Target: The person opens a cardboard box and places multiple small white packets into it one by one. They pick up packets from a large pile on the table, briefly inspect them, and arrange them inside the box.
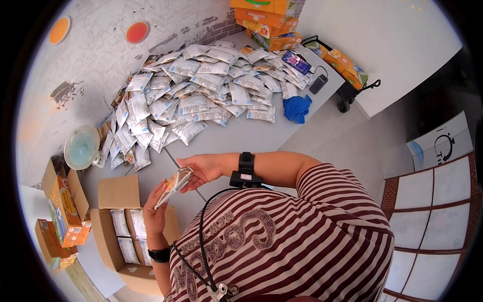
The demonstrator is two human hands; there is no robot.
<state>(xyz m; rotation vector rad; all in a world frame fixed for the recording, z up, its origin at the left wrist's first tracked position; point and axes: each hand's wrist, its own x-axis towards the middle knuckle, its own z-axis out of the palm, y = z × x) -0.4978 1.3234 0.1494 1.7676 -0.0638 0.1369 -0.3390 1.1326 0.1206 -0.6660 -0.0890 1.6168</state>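
Observation:
A small flat packet point(174, 187), white and silver with an orange-brown face, is held tilted in front of my body. My left hand point(155, 202) grips its lower left end, fingers along its edge. At the upper right end, my right hand point(205, 168) has its fingers and thumb around the packet. Beyond my hands a large heap of similar white packets point(193, 104) covers much of the grey table point(226, 138). Beside my left forearm is an open cardboard box point(106, 236) with white packets point(129, 250) standing in rows between dividers.
A small fan point(82, 147) and an orange carton point(64, 204) stand at the left. Toward the back right lie a blue cloth point(297, 108), a phone point(297, 62) and a black device point(318, 83). Orange boxes point(269, 25) are stacked behind; a loaded cart point(347, 93) stands beside the table.

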